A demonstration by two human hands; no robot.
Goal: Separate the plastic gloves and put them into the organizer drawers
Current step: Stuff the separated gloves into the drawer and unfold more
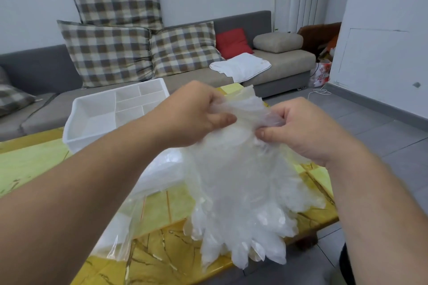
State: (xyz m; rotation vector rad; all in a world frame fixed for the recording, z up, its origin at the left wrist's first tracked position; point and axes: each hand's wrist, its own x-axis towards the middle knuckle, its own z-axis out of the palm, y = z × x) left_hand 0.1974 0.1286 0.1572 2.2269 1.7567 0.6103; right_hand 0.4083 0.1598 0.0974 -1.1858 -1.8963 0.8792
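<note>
Head view: fingers of left hand [203, 111] and right hand [301, 129] pinch crinkly translucent plastic gloves [238, 192].

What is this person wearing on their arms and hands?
Nothing that shows. The left hand and right hand are bare, with no rings, watch or bracelet visible. The left forearm and right forearm are uncovered to the picture's edge, so no sleeves appear. The fingers have short, unpainted nails where visible.
</note>
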